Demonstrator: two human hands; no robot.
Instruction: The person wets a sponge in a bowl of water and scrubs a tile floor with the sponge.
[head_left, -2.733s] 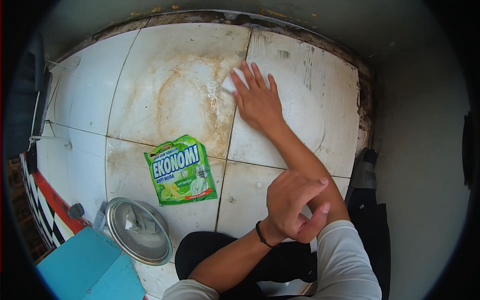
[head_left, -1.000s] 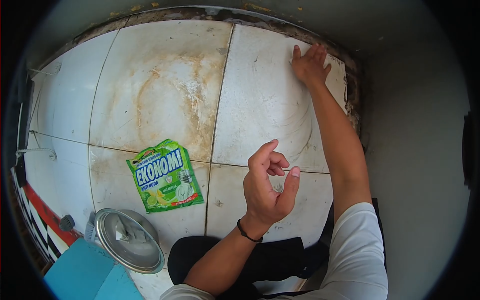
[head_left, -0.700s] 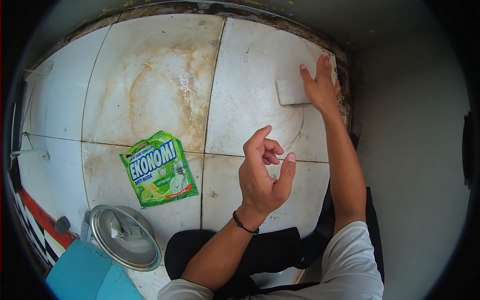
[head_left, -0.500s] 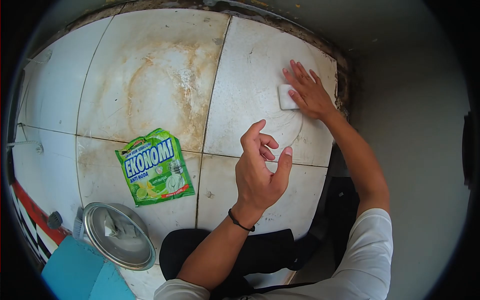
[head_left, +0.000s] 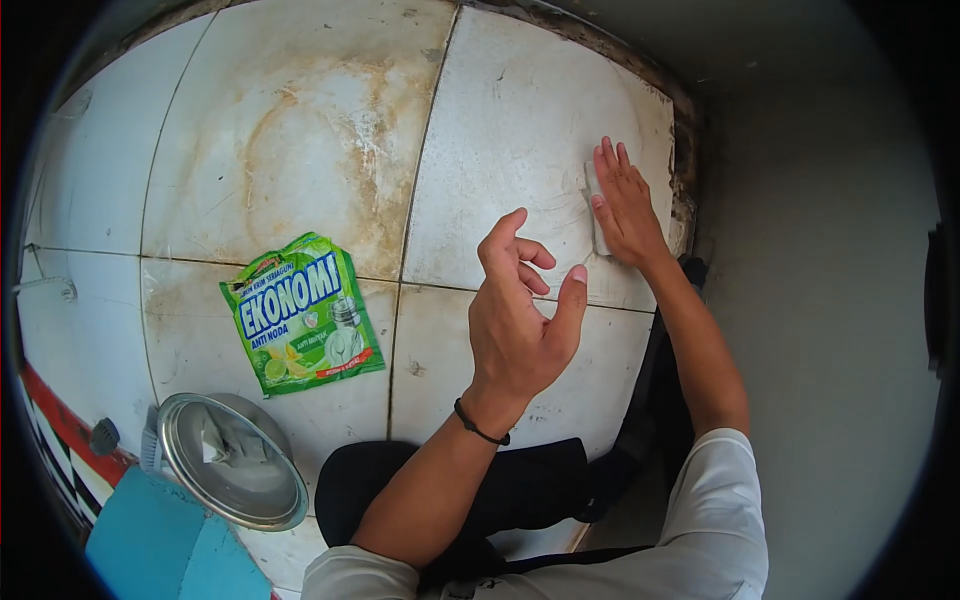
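Pale, flat-looking pad (head_left: 592, 182) sits on a smooth, scuffed white tile (head_left: 520, 110), mostly hidden under the right hand (head_left: 627, 208), fingers laid straight over it. Its visible strip runs lengthwise roughly forward (left hand (head_left: 518, 335) hangs half-curled, fingers loosely apart).

Grey wall (head_left: 820, 330), right | stained white floor tiles (head_left: 290, 180) | blue block (head_left: 150, 530), lower left | black-and-white panel (head_left: 58, 458), dim edge, apparently checkered
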